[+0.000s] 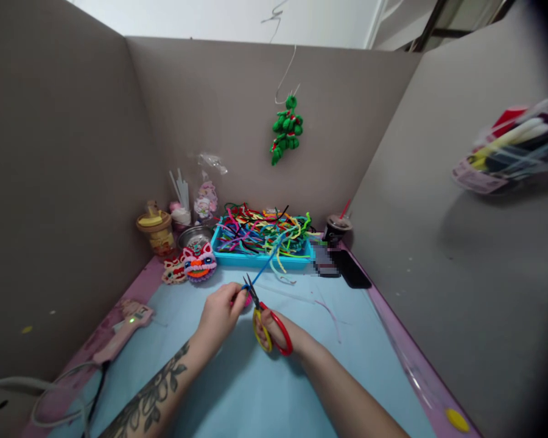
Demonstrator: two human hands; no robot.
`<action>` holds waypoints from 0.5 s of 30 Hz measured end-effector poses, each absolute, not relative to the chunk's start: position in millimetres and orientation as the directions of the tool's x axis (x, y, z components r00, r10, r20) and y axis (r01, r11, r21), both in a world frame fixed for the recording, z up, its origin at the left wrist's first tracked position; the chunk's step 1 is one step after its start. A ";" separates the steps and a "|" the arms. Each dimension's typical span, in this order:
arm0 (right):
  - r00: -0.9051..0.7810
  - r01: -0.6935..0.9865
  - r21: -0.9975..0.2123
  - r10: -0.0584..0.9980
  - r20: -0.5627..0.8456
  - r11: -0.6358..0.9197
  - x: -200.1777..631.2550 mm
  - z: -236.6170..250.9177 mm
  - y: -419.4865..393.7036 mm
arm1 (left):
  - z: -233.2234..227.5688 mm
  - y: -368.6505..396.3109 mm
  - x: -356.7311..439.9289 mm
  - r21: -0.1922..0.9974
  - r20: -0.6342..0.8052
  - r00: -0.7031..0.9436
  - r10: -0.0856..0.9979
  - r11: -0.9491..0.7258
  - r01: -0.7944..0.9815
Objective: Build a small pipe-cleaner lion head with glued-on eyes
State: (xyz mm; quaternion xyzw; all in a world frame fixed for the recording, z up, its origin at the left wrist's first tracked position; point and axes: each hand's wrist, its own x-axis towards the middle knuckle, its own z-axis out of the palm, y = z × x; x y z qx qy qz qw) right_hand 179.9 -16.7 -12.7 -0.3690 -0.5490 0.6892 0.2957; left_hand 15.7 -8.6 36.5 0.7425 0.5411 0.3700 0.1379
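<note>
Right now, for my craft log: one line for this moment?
left hand: pinches blue pipe cleaner | right hand: scissors, blades open at it

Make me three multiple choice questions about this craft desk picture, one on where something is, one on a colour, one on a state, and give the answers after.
1. Where does the green ornament hang?
A. On the back partition, above the tray
B. On the left partition
C. From the pink glue gun

2. What colour is the tray that holds the pipe cleaners?
A. Red
B. Turquoise blue
C. Yellow

3. How are the scissors?
A. Lying on the mat
B. Stored in the tray
C. Held in the right hand, blades at a blue pipe cleaner

Answers: 1 A, it dangles from a wire hook on the back wall. 2 B, its front wall shows turquoise. 3 C, fingers sit in the loops while the left hand pinches the pipe cleaner's end.
</note>
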 end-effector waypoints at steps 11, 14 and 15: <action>-0.449 0.134 -0.930 0.816 -0.365 -0.342 181.9 56.4 31.3 | 72.3 57.2 17.8 0.591 0.430 0.195 0.881 -0.438 0.678; -0.458 0.173 -0.918 0.797 -0.395 -0.355 177.5 59.3 55.0 | 75.4 76.6 11.0 0.619 0.430 0.156 0.889 -0.416 0.666; -0.467 0.189 -0.914 0.786 -0.405 -0.359 174.9 59.7 63.6 | 76.0 83.7 8.1 0.627 0.428 0.141 0.893 -0.406 0.665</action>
